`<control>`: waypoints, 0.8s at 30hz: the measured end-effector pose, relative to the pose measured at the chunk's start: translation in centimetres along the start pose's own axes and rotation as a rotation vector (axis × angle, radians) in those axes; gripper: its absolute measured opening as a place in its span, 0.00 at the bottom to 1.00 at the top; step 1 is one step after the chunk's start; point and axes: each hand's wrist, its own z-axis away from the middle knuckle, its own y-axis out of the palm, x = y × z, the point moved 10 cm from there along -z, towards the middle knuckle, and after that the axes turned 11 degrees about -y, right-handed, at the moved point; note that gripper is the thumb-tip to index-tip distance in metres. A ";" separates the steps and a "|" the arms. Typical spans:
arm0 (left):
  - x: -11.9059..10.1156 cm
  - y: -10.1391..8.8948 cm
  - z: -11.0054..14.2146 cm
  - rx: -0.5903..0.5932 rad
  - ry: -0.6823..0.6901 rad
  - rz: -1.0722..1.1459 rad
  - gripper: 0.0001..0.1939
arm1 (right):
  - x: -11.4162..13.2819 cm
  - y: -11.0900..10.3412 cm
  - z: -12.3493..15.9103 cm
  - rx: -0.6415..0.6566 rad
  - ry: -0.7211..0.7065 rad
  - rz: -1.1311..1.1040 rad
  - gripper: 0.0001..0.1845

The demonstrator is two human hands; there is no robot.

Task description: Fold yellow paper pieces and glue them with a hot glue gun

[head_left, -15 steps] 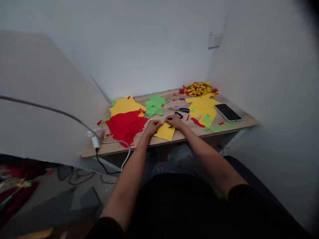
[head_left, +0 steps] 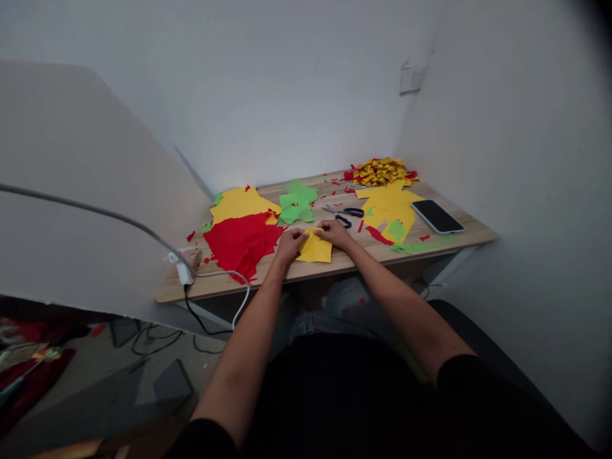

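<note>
A small yellow sheet (head_left: 316, 250), paper or thin cloth, is held near the table's front edge. My left hand (head_left: 291, 244) pinches its upper left part, and my right hand (head_left: 335, 234) pinches its upper right part. The fingers of both hands are bent close together over its top edge. Left of my hands lies a crumpled red sheet (head_left: 241, 242). Beyond them, scissors (head_left: 345, 215) with dark handles lie with their blades pointing left, near a green piece (head_left: 297, 203).
A yellow sheet (head_left: 241, 203) lies at the back left, and yellow pieces (head_left: 389, 207) lie to the right. A phone (head_left: 437, 217) rests near the right end. Yellow and red strips (head_left: 382, 172) are heaped at the back. A white plug (head_left: 184, 273) with cables stands at the left edge.
The yellow sheet between my hands has shifted; its lower edge now sits slightly higher and straighter. My fingers have moved a little along its top. Other things lie as before.
</note>
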 end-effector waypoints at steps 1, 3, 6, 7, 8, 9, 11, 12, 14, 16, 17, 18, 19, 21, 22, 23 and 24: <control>-0.1 0.1 0.1 0.001 0.005 0.003 0.22 | 0.1 -0.1 0.0 -0.007 -0.001 -0.004 0.18; -0.2 0.2 0.2 0.003 0.014 0.004 0.21 | 0.2 0.0 0.1 -0.008 -0.003 -0.015 0.19; -0.4 0.2 0.3 -0.003 0.031 -0.006 0.20 | 0.3 0.3 0.1 0.006 -0.011 -0.029 0.20; -0.5 0.1 0.4 -0.009 0.037 -0.012 0.19 | 0.4 0.3 0.0 0.006 -0.016 -0.028 0.20; -0.6 0.0 0.3 -0.017 0.042 -0.017 0.19 | 0.5 0.3 0.0 -0.001 -0.023 -0.022 0.20; -0.6 -0.1 0.3 -0.027 0.046 -0.021 0.19 | 0.6 0.2 0.0 -0.015 -0.031 -0.014 0.19; -0.4 -0.4 0.1 -0.047 0.049 -0.025 0.18 | 0.9 0.0 0.0 -0.049 -0.054 0.007 0.17; -0.3 -0.5 0.0 -0.056 0.048 -0.024 0.18 | 1.1 -0.1 0.0 -0.063 -0.067 0.018 0.16; 0.1 -0.6 -0.2 -0.067 0.041 -0.017 0.17 | 1.6 -0.3 0.1 -0.083 -0.098 0.042 0.13; 0.5 -0.6 -0.4 -0.063 0.034 -0.003 0.16 | 2.2 -0.5 0.3 -0.106 -0.131 0.075 0.11; 0.6 -0.5 -0.5 -0.053 0.030 0.005 0.17 | 2.5 -0.6 0.4 -0.122 -0.146 0.093 0.10; 0.7 -0.3 -0.5 -0.041 0.027 0.015 0.17 | 2.7 -0.8 0.5 -0.139 -0.158 0.110 0.09; 0.7 -0.2 -0.5 -0.027 0.025 0.024 0.18 | 2.9 -0.9 0.5 -0.154 -0.166 0.124 0.08; 0.6 0.2 -0.4 -0.003 0.024 0.038 0.20 | 3.0 -1.1 0.6 -0.172 -0.172 0.142 0.06; 0.5 0.3 -0.3 0.007 0.026 0.042 0.21 | 3.0 -1.1 0.6 -0.176 -0.170 0.146 0.06; 0.4 0.4 -0.2 0.014 0.028 0.044 0.21 | 2.9 -1.1 0.6 -0.178 -0.167 0.148 0.06; 0.2 0.4 -0.1 0.020 0.032 0.044 0.21 | 2.8 -1.1 0.6 -0.177 -0.163 0.148 0.07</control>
